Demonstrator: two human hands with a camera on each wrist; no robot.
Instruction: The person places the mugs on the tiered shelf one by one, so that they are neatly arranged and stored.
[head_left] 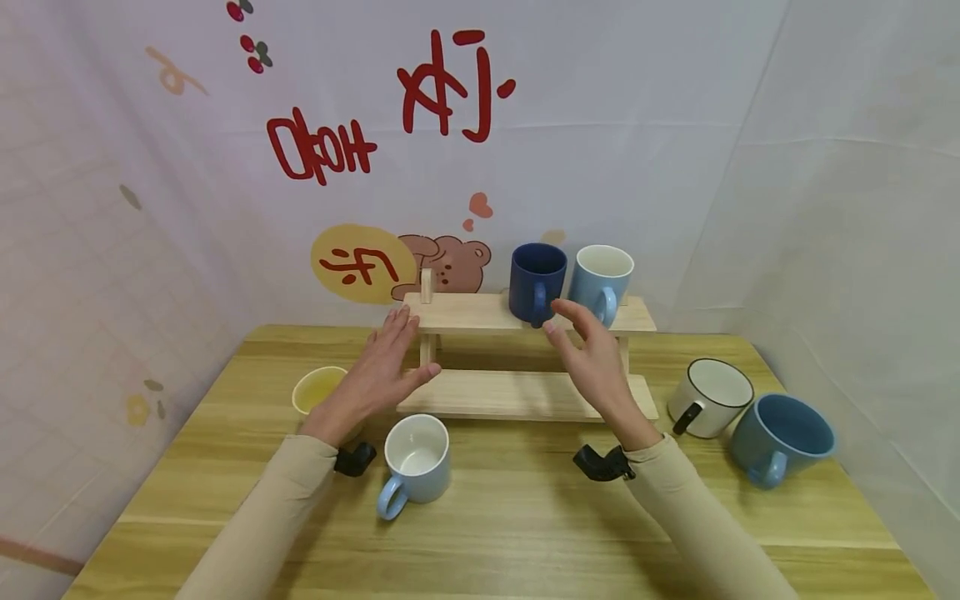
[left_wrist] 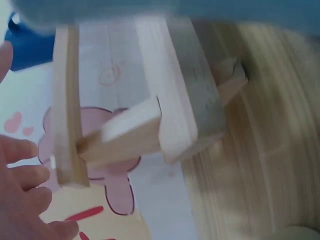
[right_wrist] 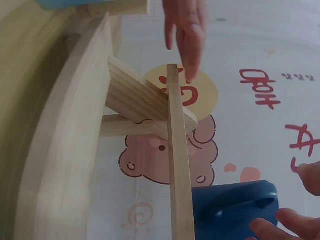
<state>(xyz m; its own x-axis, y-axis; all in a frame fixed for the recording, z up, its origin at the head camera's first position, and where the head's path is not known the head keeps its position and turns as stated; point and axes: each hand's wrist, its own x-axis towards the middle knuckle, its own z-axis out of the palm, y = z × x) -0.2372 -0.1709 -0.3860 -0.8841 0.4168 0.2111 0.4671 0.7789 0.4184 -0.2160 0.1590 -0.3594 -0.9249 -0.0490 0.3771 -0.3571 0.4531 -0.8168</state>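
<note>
My left hand (head_left: 381, 367) reaches to the left end of the two-tier wooden rack (head_left: 472, 313), fingers straight and holding nothing. In the left wrist view its fingers (left_wrist: 30, 185) are beside the upper board's end; I cannot tell whether they touch it. My right hand (head_left: 592, 358) is in front of the dark blue mug (head_left: 534, 287), thumb and forefinger apart near its handle. The right wrist view shows the fingers (right_wrist: 295, 225) by that mug (right_wrist: 235, 210), without a grip on it. A light blue mug (head_left: 592, 287) with a white inside stands right of it on the upper board.
On the wooden table (head_left: 510, 517), another light blue mug (head_left: 423, 471) stands in front of the rack. A yellow cup (head_left: 311, 387) is partly behind my left wrist. At the right are a white mug with a black rim (head_left: 712, 400) and a wide blue mug (head_left: 780, 433).
</note>
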